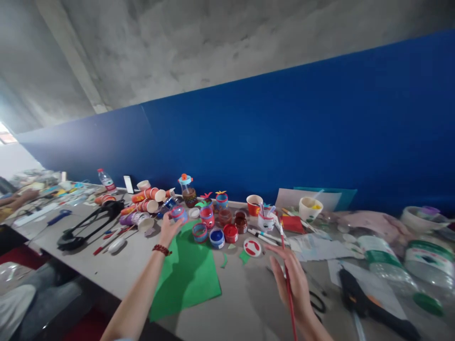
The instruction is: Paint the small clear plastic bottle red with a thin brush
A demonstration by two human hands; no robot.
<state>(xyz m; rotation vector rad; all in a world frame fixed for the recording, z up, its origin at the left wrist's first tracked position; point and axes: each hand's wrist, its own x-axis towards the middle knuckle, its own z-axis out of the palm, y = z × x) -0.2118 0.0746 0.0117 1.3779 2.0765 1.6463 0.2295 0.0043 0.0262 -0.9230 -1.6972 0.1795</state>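
Observation:
My left hand (169, 229), with a red bead bracelet at the wrist, reaches forward over the green paper sheet (187, 279) and holds a small painted cup with blue and red bands (178, 213). My right hand (292, 279) is closed on a red-handled paintbrush (286, 274), its tip pointing up and away. Several small paint pots stand just ahead: a blue one (216, 237), a red one (231, 233) and a brown one (241, 224).
Painted paper cups (149, 195) lie stacked at the left, next to a black headset (88, 223). A glue gun (369, 305), scissors (317, 301) and plastic bottles (387, 267) lie on the right. Another person's arm (16, 199) rests at the far left. A blue wall backs the table.

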